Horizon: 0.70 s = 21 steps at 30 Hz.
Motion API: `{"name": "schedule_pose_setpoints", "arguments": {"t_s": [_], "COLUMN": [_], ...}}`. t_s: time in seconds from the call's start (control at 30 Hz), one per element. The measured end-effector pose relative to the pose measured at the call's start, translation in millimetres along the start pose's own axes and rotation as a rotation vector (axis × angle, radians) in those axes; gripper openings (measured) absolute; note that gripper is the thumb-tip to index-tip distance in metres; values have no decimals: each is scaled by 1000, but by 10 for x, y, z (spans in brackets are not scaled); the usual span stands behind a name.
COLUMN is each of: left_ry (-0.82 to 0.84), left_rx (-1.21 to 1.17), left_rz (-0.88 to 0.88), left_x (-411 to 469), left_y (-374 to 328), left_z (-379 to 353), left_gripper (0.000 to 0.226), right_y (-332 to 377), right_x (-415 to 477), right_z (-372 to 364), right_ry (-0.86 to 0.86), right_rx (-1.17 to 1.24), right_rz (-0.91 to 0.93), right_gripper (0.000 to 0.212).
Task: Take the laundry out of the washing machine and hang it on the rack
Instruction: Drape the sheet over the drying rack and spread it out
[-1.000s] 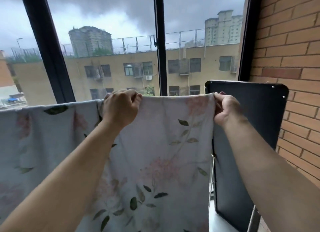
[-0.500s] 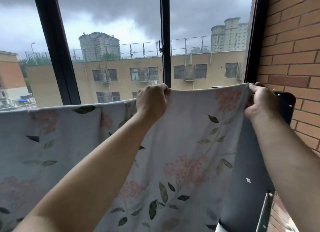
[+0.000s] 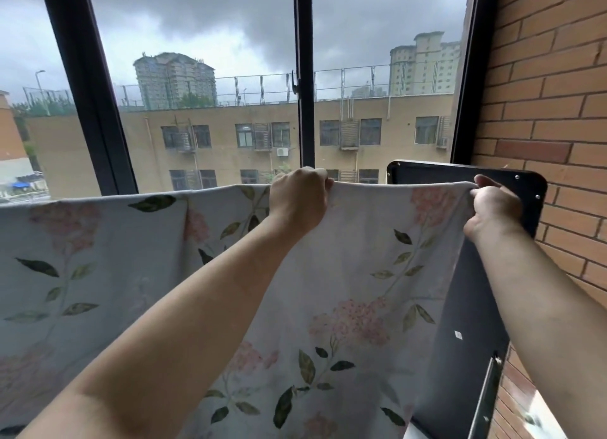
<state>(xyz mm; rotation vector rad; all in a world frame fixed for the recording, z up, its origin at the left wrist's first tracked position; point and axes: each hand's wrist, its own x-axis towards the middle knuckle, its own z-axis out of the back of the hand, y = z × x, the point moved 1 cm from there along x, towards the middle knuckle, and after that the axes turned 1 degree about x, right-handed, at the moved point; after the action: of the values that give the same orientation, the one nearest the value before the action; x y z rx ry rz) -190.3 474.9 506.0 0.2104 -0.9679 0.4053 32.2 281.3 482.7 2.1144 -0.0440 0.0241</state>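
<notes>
The lower part of the floral sheet (image 3: pixel 361 274) runs out of the bottom of the frame, and its left end is cut off at the left edge. Whatever bar carries it cannot be seen; the cloth covers everything under its top edge. Both forearms come in from the bottom corners, elbows out of view. The fingertips of the left hand (image 3: pixel 299 199) are hidden behind the cloth.

The sheet's top edge runs roughly level across the middle of the frame, from the left edge to right of centre. The left hand grips that edge at centre, fingers curled over it. The right hand (image 3: pixel 492 205) pinches the sheet's upper right corner between thumb and fingers. A vertical fold shows left of centre, where one layer overlaps another. Just behind the right hand stands a black panel (image 3: pixel 460 182) with rounded corners, partly covered by the sheet and close to the brick wall (image 3: pixel 542 93) on the right, so there is little room beyond the corner. A pale metal bar (image 3: pixel 486 399) lies at the lower right.

Two hands, one sheet, one panel with two pale screw heads at its upper right corner and one small white sticker. Three dark window uprights (image 3: pixel 303 77) rise above the sheet.
</notes>
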Motion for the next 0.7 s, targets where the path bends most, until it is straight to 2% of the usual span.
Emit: {"name": "schedule_pose_setpoints", "arguments": {"t_s": [0.13,0.2,0.27,0.37,0.43,0.47,0.5,0.57,0.63,0.7], "left_ry": [-40,-32,-26,-8,43,73,99,120,80,-11], "left_rx": [-70,-82,-9,140,210,223,209,0,-224,-251], "left_rz": [39,28,6,52,74,56,23,16,54,90], "left_x": [43,34,-15,-90,-147,-174,-193,-191,-155,-145], "left_y": [-44,-25,92,346,435,436,421,406,426,569], "left_z": [96,131,190,296,336,341,348,414,516,661], "left_gripper": [32,32,35,44,45,44,42,34,23,17], "right_y": [115,98,3,-250,-455,-550,-622,-725,-788,-831], "right_x": [4,-49,-107,-194,-421,-585,-781,-1170,-1455,-1697], "right_z": [-114,-142,-105,-15,-111,-212,-330,-575,-805,-1019], "right_ry": [-74,-96,-86,-111,-107,-83,-38,141,396,603], "right_rx": [28,-41,-235,-661,-757,-766,-771,-727,-672,-687], "right_rz": [61,106,170,211,296,413,570,858,979,995], "right_gripper": [38,37,36,33,33,32,29,25,30,35]}}
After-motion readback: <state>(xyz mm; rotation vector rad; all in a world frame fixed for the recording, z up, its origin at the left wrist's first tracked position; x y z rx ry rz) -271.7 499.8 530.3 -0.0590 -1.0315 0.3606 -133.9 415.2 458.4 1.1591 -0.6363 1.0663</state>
